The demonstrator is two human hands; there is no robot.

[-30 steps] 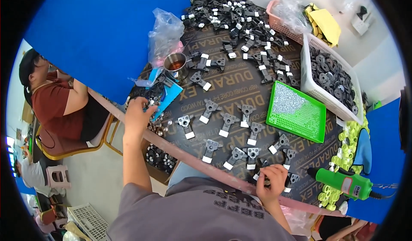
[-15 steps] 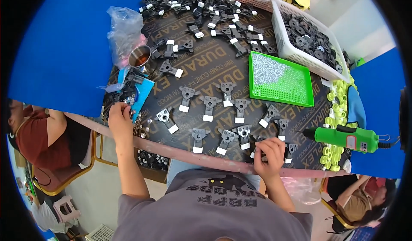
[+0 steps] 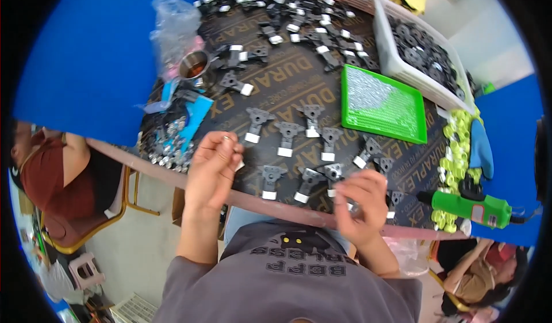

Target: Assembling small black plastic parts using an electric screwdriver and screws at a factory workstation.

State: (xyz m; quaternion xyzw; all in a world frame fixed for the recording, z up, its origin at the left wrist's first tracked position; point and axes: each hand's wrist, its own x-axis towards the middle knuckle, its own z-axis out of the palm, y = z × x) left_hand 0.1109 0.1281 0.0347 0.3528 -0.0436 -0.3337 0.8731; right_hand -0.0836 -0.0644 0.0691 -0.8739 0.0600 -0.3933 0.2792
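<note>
My left hand [image 3: 215, 165] is raised over the near edge of the table, thumb and fingertips pinched on a small shiny metal part [image 3: 226, 138]. Loose metal parts [image 3: 167, 145] lie in a heap to its left, beside a blue sheet [image 3: 198, 115]. My right hand [image 3: 365, 205] hovers above the near right of the laid-out pieces, fingers curved and apart from the thumb, slightly blurred. Several black plastic brackets with white ends, such as this bracket [image 3: 271, 180], lie spread between and beyond both hands. Those under my right hand are partly hidden.
A green tray [image 3: 385, 132] of small silvery pieces lies to the right, near a white basket [image 3: 425, 80] of black round parts. Farther right are a green electric screwdriver [image 3: 471, 208] and yellow-green rings [image 3: 459, 127]. A metal cup [image 3: 201, 80] stands left; more brackets [image 3: 276, 4] pile up at the back.
My left hand has moved right from the metal heap, carrying a small metal part. My right hand has stayed near the same brackets, its fingers now more apart. The view has shifted slightly.
</note>
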